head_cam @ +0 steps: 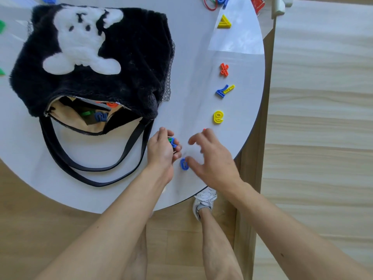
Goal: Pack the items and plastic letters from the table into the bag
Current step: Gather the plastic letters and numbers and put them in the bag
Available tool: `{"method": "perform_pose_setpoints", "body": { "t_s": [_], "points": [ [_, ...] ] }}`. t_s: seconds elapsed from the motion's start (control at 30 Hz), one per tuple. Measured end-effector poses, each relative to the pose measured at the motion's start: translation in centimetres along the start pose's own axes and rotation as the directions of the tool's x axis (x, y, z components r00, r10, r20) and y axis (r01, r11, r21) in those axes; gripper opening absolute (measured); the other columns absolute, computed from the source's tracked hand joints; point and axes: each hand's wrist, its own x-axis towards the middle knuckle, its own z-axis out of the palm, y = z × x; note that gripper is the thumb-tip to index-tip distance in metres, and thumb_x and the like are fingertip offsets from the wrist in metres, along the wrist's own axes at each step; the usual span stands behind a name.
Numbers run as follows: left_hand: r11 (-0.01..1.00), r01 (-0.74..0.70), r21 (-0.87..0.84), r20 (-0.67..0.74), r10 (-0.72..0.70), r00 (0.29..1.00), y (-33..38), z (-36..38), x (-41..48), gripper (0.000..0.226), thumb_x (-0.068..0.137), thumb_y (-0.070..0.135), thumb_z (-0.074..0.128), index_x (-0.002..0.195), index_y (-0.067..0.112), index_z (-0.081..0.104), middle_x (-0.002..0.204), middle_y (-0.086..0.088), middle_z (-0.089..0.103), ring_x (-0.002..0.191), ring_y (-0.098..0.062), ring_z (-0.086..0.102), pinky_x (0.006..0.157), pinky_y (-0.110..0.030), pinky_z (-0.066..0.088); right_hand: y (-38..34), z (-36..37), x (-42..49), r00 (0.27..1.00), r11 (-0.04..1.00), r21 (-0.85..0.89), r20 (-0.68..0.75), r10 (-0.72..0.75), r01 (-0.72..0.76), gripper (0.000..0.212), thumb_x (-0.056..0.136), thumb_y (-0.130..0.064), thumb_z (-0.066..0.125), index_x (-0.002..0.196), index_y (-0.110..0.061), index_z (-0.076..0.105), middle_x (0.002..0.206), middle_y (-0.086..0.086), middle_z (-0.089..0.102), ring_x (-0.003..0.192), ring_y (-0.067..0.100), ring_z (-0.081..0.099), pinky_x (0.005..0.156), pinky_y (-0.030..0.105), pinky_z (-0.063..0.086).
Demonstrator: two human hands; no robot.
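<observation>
Right of the open bag (90,63) on the bench (191,87), the left hand (161,150) clutches what look like gathered letters while the spread, empty right hand (212,158) reaches for the blue letter (184,164), needing a pinch next.

tabletop (201,57): round, pale grey | floor (323,118): light wood planks | light: bright sunlit patch (240,39) at the far right tabletop edge

The left hand (163,150) grips blue and green letters (172,142); at its three o'clock the right hand (212,158) spreads beside a blue letter (184,164) on the table (191,87).
</observation>
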Motion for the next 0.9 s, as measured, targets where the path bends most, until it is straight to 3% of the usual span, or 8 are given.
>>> {"method": "perform_pose_setpoints", "body": {
  "t_s": [0.1,0.2,0.37,0.47,0.6,0.7,0.8,0.9],
  "points": [
    [0.999,-0.029,0.033,-0.03,0.03,0.999,0.0,-0.8,0.5,0.034,0.107,0.026,0.038,0.077,0.011,0.048,0.057,-0.002,0.049,0.046,-0.014,0.048,0.037,-0.019,0.032,0.3,3.3,-0.9,0.975,0.956,-0.248,0.192,-0.113,0.16,0.045,0.083,-0.035,0.073,0.121,-0.021,0.054,0.119,0.002,0.047,0.086,0.021,0.054,0.062,0.033,0.046],
    [0.999,0.0,0.052,-0.019,0.001,1.0,0.2,-1.4,0.8,0.037,0.106,0.03,0.039,0.074,0.012,0.045,0.062,-0.004,0.055,0.046,-0.014,0.052,0.037,-0.019,0.034,0.6,5.3,-1.3,0.971,0.933,-0.295,0.175,-0.161,0.208,0.021,0.082,-0.008,0.067,0.101,-0.012,0.059,0.107,0.007,0.05,0.082,0.026,0.055,0.048,0.035,0.043],
    [0.988,0.058,0.144,0.043,-0.065,0.997,0.3,-1.9,0.9,0.044,0.106,0.035,0.037,0.07,0.013,0.049,0.063,-0.005,0.052,0.05,-0.016,0.055,0.041,-0.019,0.036,0.6,3.9,-0.8,0.999,1.0,-0.006,-0.045,0.01,-0.01,0.023,0.085,-0.016,0.07,0.107,-0.016,0.063,0.106,-0.001,0.053,0.082,0.018,0.058,0.066,0.031,0.051],
    [0.97,0.127,0.21,0.208,-0.171,0.963,-0.2,-1.4,0.9,0.051,0.105,0.044,0.034,0.089,0.006,0.063,0.088,-0.017,0.061,0.067,-0.022,0.06,0.054,-0.026,0.05,-1.2,1.0,0.1,0.981,0.972,0.235,-0.191,0.018,0.028,0.026,0.08,-0.018,0.074,0.103,-0.016,0.061,0.099,-0.005,0.058,0.08,0.01,0.055,0.074,0.023,0.047],
    [0.961,0.228,0.157,0.368,-0.271,0.89,-0.5,0.0,-0.3,0.065,0.1,0.057,0.038,0.119,0.001,0.065,0.11,-0.023,0.064,0.1,-0.031,0.066,0.086,-0.037,0.054,-2.5,-1.0,1.0,0.975,0.982,0.042,-0.137,-0.177,0.184,0.019,0.073,-0.012,0.07,0.09,-0.014,0.061,0.087,-0.002,0.059,0.081,0.02,0.052,0.074,0.04,0.045],
    [0.974,0.202,0.104,0.36,-0.226,0.905,-0.1,0.8,-0.3,0.047,0.103,0.048,0.042,0.086,0.011,0.065,0.078,-0.01,0.055,0.063,-0.016,0.054,0.064,-0.027,0.044,-1.6,-2.5,1.6,0.961,0.964,-0.011,-0.078,-0.264,0.264,0.022,0.074,-0.021,0.073,0.092,-0.015,0.062,0.096,-0.002,0.058,0.088,0.021,0.053,0.081,0.038,0.043],
    [0.981,0.16,0.111,0.278,-0.185,0.943,0.3,1.1,0.6,0.042,0.104,0.041,0.045,0.072,0.014,0.049,0.064,-0.003,0.044,0.047,-0.012,0.042,0.042,-0.018,0.029,0.7,-3.7,3.0,0.971,0.988,0.109,-0.225,-0.082,0.109,0.026,0.081,-0.023,0.073,0.101,-0.015,0.06,0.108,-0.001,0.053,0.093,0.02,0.057,0.084,0.035,0.047],
    [0.982,0.144,0.125,0.237,-0.171,0.957,0.4,1.2,1.2,0.039,0.103,0.036,0.049,0.073,0.013,0.048,0.06,-0.002,0.044,0.041,-0.009,0.041,0.032,-0.015,0.023,3.5,-3.6,5.0,0.974,0.983,-0.168,-0.224,0.04,-0.079,0.032,0.083,-0.019,0.072,0.11,-0.015,0.056,0.122,0.006,0.048,0.103,0.026,0.054,0.078,0.044,0.052]
  ]
}}
